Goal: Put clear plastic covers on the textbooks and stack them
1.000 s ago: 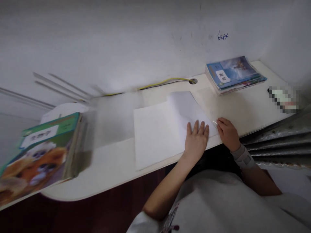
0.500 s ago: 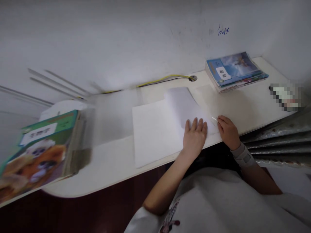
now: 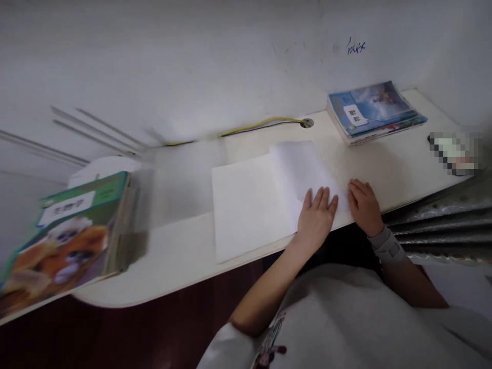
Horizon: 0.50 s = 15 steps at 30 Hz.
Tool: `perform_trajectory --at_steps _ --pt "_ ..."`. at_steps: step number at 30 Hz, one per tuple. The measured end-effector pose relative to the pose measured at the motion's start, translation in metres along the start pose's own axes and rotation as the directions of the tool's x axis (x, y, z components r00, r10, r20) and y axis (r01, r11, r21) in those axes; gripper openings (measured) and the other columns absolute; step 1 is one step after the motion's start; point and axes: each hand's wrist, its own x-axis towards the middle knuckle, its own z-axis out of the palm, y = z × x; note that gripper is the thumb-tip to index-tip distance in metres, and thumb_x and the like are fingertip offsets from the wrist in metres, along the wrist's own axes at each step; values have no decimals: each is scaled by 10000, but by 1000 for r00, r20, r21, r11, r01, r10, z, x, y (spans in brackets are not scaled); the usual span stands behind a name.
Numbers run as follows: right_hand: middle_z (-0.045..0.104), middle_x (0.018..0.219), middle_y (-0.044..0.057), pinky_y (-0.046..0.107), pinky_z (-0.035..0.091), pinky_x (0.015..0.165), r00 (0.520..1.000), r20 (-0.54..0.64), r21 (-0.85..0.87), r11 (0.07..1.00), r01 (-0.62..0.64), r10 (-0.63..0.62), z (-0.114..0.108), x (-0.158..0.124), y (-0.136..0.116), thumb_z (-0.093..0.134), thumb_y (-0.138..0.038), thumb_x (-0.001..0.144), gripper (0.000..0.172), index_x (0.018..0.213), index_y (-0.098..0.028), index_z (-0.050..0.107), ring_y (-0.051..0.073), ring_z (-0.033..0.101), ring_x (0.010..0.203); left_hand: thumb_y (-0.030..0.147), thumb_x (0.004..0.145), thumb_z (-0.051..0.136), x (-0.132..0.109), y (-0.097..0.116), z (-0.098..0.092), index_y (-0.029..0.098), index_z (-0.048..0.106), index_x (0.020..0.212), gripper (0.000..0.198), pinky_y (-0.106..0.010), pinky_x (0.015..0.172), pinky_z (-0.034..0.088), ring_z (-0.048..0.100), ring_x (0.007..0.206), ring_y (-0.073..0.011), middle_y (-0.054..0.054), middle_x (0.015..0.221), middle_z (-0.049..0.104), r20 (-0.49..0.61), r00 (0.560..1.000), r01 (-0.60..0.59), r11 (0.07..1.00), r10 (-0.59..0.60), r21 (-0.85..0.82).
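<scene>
A white open booklet or paper (image 3: 246, 205) lies on the white desk, its right-hand leaf (image 3: 298, 169) slightly bowed up. My left hand (image 3: 319, 210) rests flat on that leaf, fingers stretched out and a little apart. Beside it, my right hand (image 3: 365, 207), a grey band at the wrist, has its fingers bent together at the leaf's right edge. A clear plastic film seems to be between these fingers, though little of it shows. Another stretch of translucent film (image 3: 184, 184) spreads left of the paper.
Textbooks with a green cover (image 3: 77, 230) stand at the left end of the desk (image 3: 180, 256). A stack of blue-covered books (image 3: 376, 113) sits at the back right. A blurred-out phone-like object (image 3: 453, 154) lies at far right. A yellow cable (image 3: 261, 123) runs along the wall.
My right hand has moved slightly, and the clear film that spread to the right of the paper no longer shows there. My left hand stays flat on the leaf. The view shifted slightly.
</scene>
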Motion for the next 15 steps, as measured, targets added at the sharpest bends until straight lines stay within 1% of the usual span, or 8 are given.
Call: perform_trajectory --at_steps 3,6,10,15 --pt "630 1258 157 531 383 1071 999 50 -18 1000 5 -4 2 0 -1 327 -276 966 397 1199 -141 619 262 529 1249 142 932 429 -10 3 -1 155 508 1368 443 -516 1115 297 426 1349 -292 -204 1435 457 -12 1000 13 1000 -13 8" --pt "618 1276 173 518 388 1068 996 84 -30 999 19 -16 3 0 -1 338 -292 965 401 1204 -127 615 273 512 1270 136 926 432 -15 7 -1 148 518 1358 441 -497 1111 313 453 1330 -286 -203 1409 490 -17 1000 1 1000 0 17" --pt "618 1274 176 517 399 1057 996 83 -64 997 46 -40 3 0 -1 358 -311 962 394 1189 -121 616 284 521 1259 161 935 431 -12 9 -2 142 540 1337 417 -479 1092 345 495 1294 -285 -206 1371 529 -48 999 -5 1000 5 6" --pt "614 1269 202 509 403 1054 996 84 -83 996 45 -38 2 0 -2 376 -318 954 398 1156 -87 628 300 528 1248 168 951 415 -7 2 -6 138 573 1296 380 -442 1070 375 527 1265 -270 -199 1334 567 -67 997 -40 999 40 3"
